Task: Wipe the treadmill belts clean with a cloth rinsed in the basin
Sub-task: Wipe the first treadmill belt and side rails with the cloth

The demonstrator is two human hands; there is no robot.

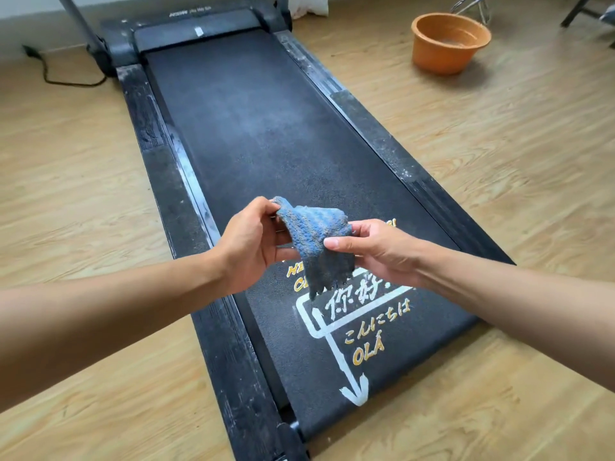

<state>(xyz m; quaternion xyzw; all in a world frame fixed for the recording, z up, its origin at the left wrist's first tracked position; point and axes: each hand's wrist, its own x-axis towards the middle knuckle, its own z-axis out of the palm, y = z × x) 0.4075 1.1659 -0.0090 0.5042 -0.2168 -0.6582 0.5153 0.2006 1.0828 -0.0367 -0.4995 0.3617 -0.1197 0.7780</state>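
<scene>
Hands both up over near end of black treadmill belt (266, 128), holding blue-grey striped terry cloth (317, 241) between them. Left hand (249, 244) pinches cloth's upper left corner with fingertips, thumb side toward camera. Right hand (376, 251) grips cloth's right edge, thumb pressed on top of fabric. Cloth is off the belt, its lower ragged edge hanging down above white and yellow printed lettering (362, 324). Dusty grey side rails (159, 138) run along both sides of belt. Orange plastic basin (449, 44) sits on wooden floor (499, 144), well apart, far right of treadmill. Black power cable (56, 76) lies on floor far left.
</scene>
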